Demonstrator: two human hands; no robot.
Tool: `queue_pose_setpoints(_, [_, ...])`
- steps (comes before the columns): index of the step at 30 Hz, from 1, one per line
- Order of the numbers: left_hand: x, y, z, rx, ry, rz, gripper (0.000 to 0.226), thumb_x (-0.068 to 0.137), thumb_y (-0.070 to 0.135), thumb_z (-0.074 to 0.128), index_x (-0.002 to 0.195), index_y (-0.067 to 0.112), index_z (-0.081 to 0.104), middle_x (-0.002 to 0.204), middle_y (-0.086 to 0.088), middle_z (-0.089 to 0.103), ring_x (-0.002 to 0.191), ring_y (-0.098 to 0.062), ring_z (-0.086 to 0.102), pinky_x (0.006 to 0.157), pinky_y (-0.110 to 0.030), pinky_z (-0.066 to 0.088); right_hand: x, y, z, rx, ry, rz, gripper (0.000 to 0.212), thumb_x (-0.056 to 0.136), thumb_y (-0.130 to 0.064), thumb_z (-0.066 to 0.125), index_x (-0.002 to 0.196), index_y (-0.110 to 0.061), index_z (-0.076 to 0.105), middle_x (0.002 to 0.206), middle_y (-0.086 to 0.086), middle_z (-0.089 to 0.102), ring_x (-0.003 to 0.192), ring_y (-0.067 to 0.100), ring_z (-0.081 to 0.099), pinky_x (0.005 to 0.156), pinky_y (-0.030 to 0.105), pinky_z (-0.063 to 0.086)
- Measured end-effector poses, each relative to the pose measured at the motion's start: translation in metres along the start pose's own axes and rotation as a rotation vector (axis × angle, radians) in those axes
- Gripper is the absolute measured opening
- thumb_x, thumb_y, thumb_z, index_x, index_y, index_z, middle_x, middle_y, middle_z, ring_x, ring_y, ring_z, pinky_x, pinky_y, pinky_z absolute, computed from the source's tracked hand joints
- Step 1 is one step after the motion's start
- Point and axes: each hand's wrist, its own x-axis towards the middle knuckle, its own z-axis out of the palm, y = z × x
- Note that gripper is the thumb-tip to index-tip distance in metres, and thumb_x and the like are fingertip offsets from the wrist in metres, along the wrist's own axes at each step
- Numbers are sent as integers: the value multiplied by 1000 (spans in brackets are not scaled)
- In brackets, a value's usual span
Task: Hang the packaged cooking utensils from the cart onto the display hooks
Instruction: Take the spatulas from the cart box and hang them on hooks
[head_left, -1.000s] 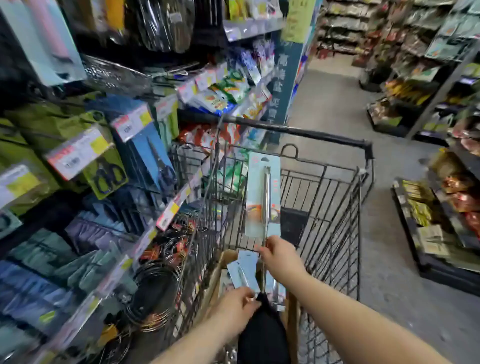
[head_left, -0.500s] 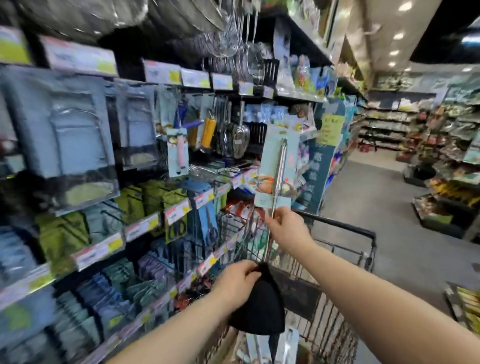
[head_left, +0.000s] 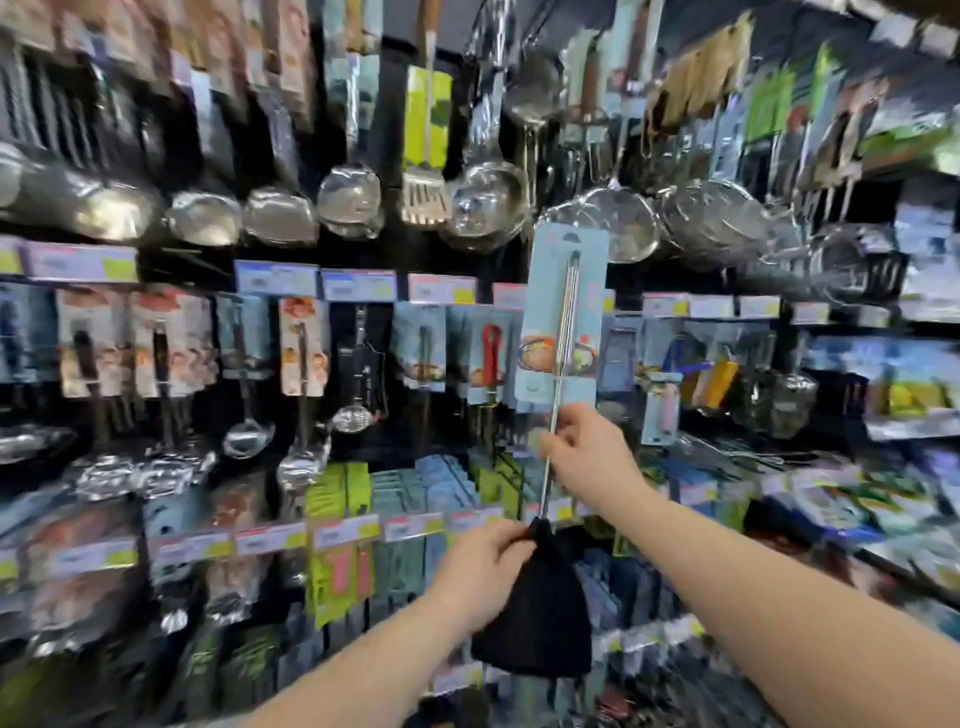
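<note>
1. The packaged utensil (head_left: 563, 322) stands nearly upright in front of the display. Its long axis runs from the black head (head_left: 540, 618) at the bottom to the pale blue card (head_left: 550, 291) at the top, and the top leans slightly right.
2. My right hand (head_left: 589, 449) pinches the steel shaft (head_left: 549, 467) just below the card's lower edge.
3. My left hand (head_left: 480, 569) sits lower and further left, fingers curled round the top of the black head. So both hands grip the same item.
4. The card's top edge is the end farthest from both hands. It reaches above the price-tag rail (head_left: 441, 288), close under the upper row of strainers (head_left: 618, 218).
5. A dark mark near that top edge looks like the hanging slot, though blur keeps me from being sure.
6. The right hand is nearer the card, so I judge it should steer the slot onto a hook while the left steadies the head end.
7. I cannot tell which hook is free.
</note>
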Motion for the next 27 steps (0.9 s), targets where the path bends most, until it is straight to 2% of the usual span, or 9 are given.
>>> queue_pose_setpoints(3, [-28,-13,-81,85,158,-15,20,91,24,53,105,15,65,93,8,62,96,-12,58,66,-16,32,-6,-75,40,50,-58,-141,8,91,-23,53,97,-18,49,87,9,70,73,21,58,61,31,44])
queue_pose_setpoints(6, [-63,-27,-162,131,259,-49,22,92,23,53,105,11,65,106,-5,68,103,-19,60,81,-25,41,-14,-154,83,94,-122,-267,6,91,-20,51,95,-21,47,87,9,70,73,22,58,55,28,42])
queue_pose_setpoints(9, [-104,-48,-245,173,389,-75,19,90,18,55,102,8,66,102,-10,70,91,-16,59,75,-14,41,-29,-237,136,137,-169,-369,12,90,-21,52,100,-16,53,84,5,66,74,23,58,58,30,43])
queue_pose_setpoints(11, [-136,-67,-301,179,449,-129,20,90,18,55,105,8,65,103,-11,70,95,-19,61,83,-21,44,-44,-293,177,176,-193,-431,18,90,-22,54,105,-13,56,83,4,64,80,25,58,67,32,45])
queue_pose_setpoints(13, [-171,-89,-361,224,505,-209,23,90,23,56,109,12,61,107,-8,69,103,-22,61,90,-29,46,-62,-350,221,196,-231,-479,20,90,-23,54,106,-12,55,74,-1,58,79,24,53,67,32,40])
queue_pose_setpoints(15, [-207,-111,-423,266,556,-253,20,89,24,56,106,14,61,106,-6,69,103,-21,62,91,-32,46,-81,-407,264,232,-290,-514,19,91,-25,53,105,-12,55,80,2,61,83,28,57,70,35,44])
queue_pose_setpoints(21, [-302,-144,-578,393,704,-322,8,89,21,58,90,13,60,94,-5,69,91,-20,63,79,-28,46,-136,-561,365,425,-372,-655,22,90,-23,57,109,-12,60,85,-1,56,85,23,57,68,29,39])
queue_pose_setpoints(24, [-331,-153,-637,458,774,-351,14,88,23,58,98,14,63,93,-3,68,94,-21,62,81,-28,45,-151,-624,397,455,-411,-709,23,91,-25,56,110,-13,60,82,-1,57,83,22,57,62,27,35])
queue_pose_setpoints(27, [-350,-165,-687,518,860,-354,15,88,26,56,102,24,63,100,4,68,95,-14,60,81,-24,44,-155,-678,426,489,-420,-743,26,91,-22,54,113,-11,60,84,3,60,80,24,58,63,29,38])
